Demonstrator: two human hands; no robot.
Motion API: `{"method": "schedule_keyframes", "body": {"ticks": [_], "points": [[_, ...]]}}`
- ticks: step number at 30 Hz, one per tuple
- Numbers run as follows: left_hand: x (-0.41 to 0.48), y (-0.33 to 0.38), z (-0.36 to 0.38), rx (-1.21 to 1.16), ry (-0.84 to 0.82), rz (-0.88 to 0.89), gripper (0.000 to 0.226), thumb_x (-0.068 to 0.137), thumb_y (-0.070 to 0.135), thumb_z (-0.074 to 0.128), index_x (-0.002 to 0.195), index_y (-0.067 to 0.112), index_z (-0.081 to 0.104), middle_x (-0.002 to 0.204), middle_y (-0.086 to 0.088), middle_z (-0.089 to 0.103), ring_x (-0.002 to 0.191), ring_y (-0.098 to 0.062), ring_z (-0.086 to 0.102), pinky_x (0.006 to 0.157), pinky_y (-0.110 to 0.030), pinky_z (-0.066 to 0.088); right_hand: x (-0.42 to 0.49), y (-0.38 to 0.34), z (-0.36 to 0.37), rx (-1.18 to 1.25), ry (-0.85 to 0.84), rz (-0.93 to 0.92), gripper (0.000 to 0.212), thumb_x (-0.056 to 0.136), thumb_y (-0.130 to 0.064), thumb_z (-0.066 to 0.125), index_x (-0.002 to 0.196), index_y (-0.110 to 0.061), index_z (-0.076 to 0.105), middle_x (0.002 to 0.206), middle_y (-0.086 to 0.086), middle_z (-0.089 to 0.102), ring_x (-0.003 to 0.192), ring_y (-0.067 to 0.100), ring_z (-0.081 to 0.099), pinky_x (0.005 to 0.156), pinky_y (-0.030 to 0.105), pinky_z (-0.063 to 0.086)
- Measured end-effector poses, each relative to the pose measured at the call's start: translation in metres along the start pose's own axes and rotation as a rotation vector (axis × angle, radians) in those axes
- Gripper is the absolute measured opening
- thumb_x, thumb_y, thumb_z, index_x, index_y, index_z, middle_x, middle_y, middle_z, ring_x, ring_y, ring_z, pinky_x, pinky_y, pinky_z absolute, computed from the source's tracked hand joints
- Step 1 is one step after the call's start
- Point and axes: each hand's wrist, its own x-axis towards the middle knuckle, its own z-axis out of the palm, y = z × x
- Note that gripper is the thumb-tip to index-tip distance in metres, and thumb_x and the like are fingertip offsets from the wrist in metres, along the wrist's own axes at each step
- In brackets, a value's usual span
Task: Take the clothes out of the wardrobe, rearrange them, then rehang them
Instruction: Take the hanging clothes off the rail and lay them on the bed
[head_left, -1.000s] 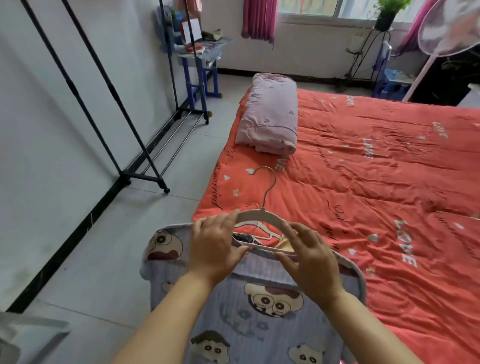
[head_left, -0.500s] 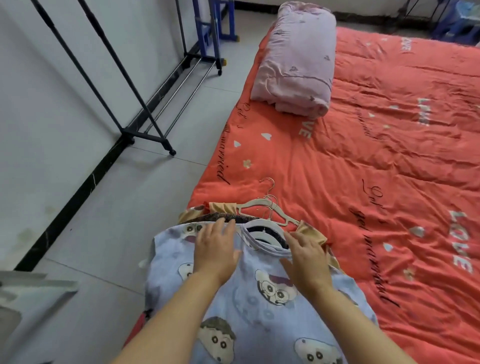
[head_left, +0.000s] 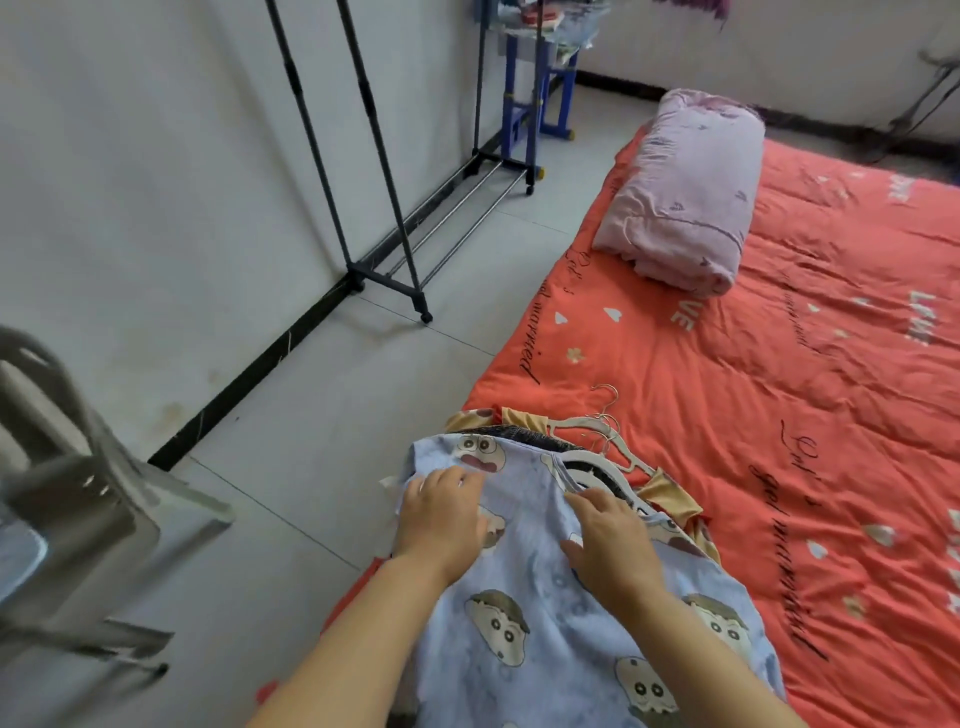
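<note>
A light blue cartoon-print shirt (head_left: 524, 613) lies on top of a pile of clothes at the near corner of the bed. Its white hanger (head_left: 597, 462) shows in the neck opening. My left hand (head_left: 441, 514) rests flat on the shirt's left shoulder. My right hand (head_left: 608, 540) lies flat just below the collar, fingers straight. Under the shirt I see a dark garment (head_left: 524, 434) and a tan one (head_left: 670, 493), with more white hangers (head_left: 587, 423) sticking out toward the bed's middle. The black clothes rack (head_left: 384, 280) stands bare by the left wall.
The bed has an orange quilt (head_left: 779, 415) with a folded pink blanket (head_left: 680, 187) at its far end. A grey plastic chair (head_left: 78, 509) is at the near left. A blue table (head_left: 540, 78) stands beyond the rack. Grey floor tiles (head_left: 322, 415) lie between wall and bed.
The blue shirt on its hanger came down onto the clothes pile. Both hands let go of the hanger and now lie flat on the shirt. My view swung left.
</note>
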Motion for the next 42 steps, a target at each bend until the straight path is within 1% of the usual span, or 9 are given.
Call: {"method": "schedule_keyframes", "body": {"ticks": [3, 5, 10, 15, 20, 24, 31, 35, 42], "points": [[-0.047, -0.033, -0.036, 0.016, 0.060, -0.066, 0.041, 0.092, 0.036, 0.045, 0.131, 0.026, 0.042, 0.127, 0.006, 0.049, 0.118, -0.016, 0.045, 0.095, -0.028, 0.031, -0.013, -0.053, -0.023, -0.065, -0.073, -0.062, 0.055, 0.090, -0.033, 0.056, 0.140, -0.021, 0.037, 0.140, -0.001, 0.041, 0.128, 0.020, 0.038, 0.103, 0.030, 0.033], [-0.087, -0.058, -0.059, -0.002, 0.116, -0.131, 0.038, 0.091, 0.034, 0.044, 0.128, 0.024, 0.046, 0.126, 0.005, 0.050, 0.116, -0.017, 0.046, 0.094, -0.028, 0.032, -0.026, -0.093, -0.032, -0.104, -0.099, -0.124, 0.049, 0.091, -0.033, 0.054, 0.136, -0.021, 0.042, 0.136, -0.001, 0.045, 0.124, 0.021, 0.041, 0.100, 0.030, 0.035], [-0.220, -0.134, -0.100, 0.000, 0.221, -0.340, 0.037, 0.094, 0.033, 0.043, 0.128, 0.020, 0.046, 0.128, 0.001, 0.049, 0.118, -0.019, 0.045, 0.097, -0.030, 0.033, -0.075, -0.212, -0.041, -0.156, -0.088, -0.339, 0.047, 0.090, -0.030, 0.056, 0.135, -0.022, 0.044, 0.136, -0.002, 0.045, 0.123, 0.019, 0.044, 0.098, 0.029, 0.040], [-0.398, -0.209, -0.123, -0.006, 0.311, -0.628, 0.041, 0.092, 0.035, 0.047, 0.131, 0.022, 0.045, 0.128, 0.002, 0.051, 0.115, -0.020, 0.049, 0.094, -0.030, 0.039, -0.162, -0.352, -0.033, -0.189, -0.110, -0.623, 0.055, 0.091, -0.035, 0.056, 0.142, -0.025, 0.036, 0.141, -0.004, 0.041, 0.125, 0.017, 0.042, 0.102, 0.028, 0.037], [-0.589, -0.261, -0.130, 0.018, 0.342, -0.927, 0.043, 0.091, 0.038, 0.049, 0.131, 0.021, 0.045, 0.127, 0.001, 0.052, 0.114, -0.022, 0.052, 0.089, -0.027, 0.040, -0.264, -0.489, -0.001, -0.271, -0.153, -0.882, 0.051, 0.090, -0.037, 0.055, 0.138, -0.026, 0.041, 0.136, -0.003, 0.044, 0.124, 0.018, 0.042, 0.104, 0.029, 0.036], [-0.731, -0.283, -0.127, 0.036, 0.354, -1.151, 0.041, 0.089, 0.040, 0.050, 0.125, 0.021, 0.047, 0.121, 0.001, 0.055, 0.112, -0.021, 0.053, 0.085, -0.028, 0.041, -0.349, -0.592, 0.032, -0.312, -0.200, -1.100, 0.045, 0.086, -0.035, 0.060, 0.129, -0.025, 0.051, 0.129, -0.001, 0.050, 0.118, 0.019, 0.047, 0.098, 0.030, 0.040], [-0.921, -0.291, -0.116, 0.046, 0.402, -1.521, 0.044, 0.093, 0.046, 0.043, 0.130, 0.022, 0.043, 0.125, 0.001, 0.052, 0.112, -0.019, 0.051, 0.090, -0.031, 0.040, -0.492, -0.740, 0.083, -0.342, -0.279, -1.493, 0.053, 0.090, -0.037, 0.056, 0.139, -0.025, 0.040, 0.136, -0.001, 0.043, 0.125, 0.020, 0.041, 0.102, 0.031, 0.035], [-1.007, -0.299, -0.111, 0.062, 0.418, -1.758, 0.043, 0.094, 0.046, 0.042, 0.131, 0.023, 0.042, 0.123, 0.000, 0.053, 0.111, -0.018, 0.051, 0.089, -0.031, 0.040, -0.572, -0.825, 0.114, -0.374, -0.315, -1.740, 0.054, 0.091, -0.038, 0.055, 0.141, -0.026, 0.038, 0.138, -0.001, 0.041, 0.126, 0.020, 0.040, 0.105, 0.032, 0.034], [-1.104, -0.323, -0.118, 0.035, 0.394, -2.093, 0.041, 0.094, 0.045, 0.040, 0.129, 0.023, 0.041, 0.127, 0.000, 0.051, 0.115, -0.020, 0.049, 0.091, -0.031, 0.037, -0.675, -0.943, 0.145, -0.352, -0.355, -2.075, 0.054, 0.089, -0.039, 0.056, 0.140, -0.029, 0.039, 0.138, -0.004, 0.042, 0.125, 0.017, 0.041, 0.103, 0.027, 0.035]]}}
